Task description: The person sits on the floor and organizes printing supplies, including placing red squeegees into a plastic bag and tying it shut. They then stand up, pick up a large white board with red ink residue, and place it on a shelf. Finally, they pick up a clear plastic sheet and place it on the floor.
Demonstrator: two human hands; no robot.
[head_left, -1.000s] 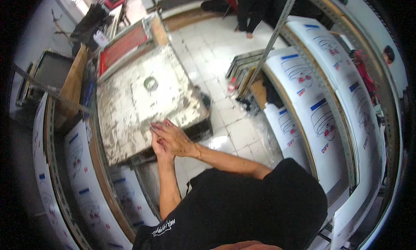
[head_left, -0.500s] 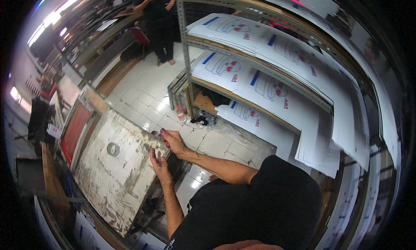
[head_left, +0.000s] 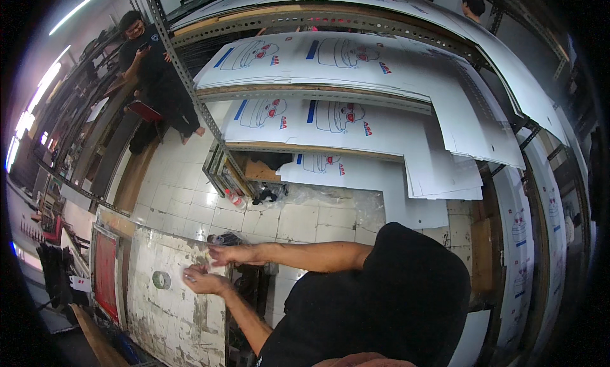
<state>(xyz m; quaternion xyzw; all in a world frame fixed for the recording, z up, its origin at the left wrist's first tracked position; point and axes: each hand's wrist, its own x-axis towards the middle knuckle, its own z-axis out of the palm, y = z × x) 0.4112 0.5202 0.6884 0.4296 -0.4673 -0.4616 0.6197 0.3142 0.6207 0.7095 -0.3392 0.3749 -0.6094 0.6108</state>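
My left hand (head_left: 207,282) is over the near right part of a worn, whitish work table (head_left: 168,316), palm turned up and fingers curled. Whatever it pinches is too small to make out. Just beyond it, my right hand (head_left: 230,255) is smeared by motion at the table's edge, close to the left fingertips. Its fingers do not show clearly. To the left of my hands, a round, greenish see-through ring, like a roll of tape (head_left: 161,280), lies on the peeling tabletop.
A metal rack (head_left: 305,90) holds stacked white printed sheets (head_left: 356,52) ahead and to the right. A red-meshed frame (head_left: 107,271) stands left of the table. A plastic bottle (head_left: 234,199) is on the tiled floor. Farther off, a person (head_left: 152,68) stands holding a phone.
My view has swung, so the rack shows more fully and the table sits lower. My hands have come away from the table's corner, the left now further over the tabletop.
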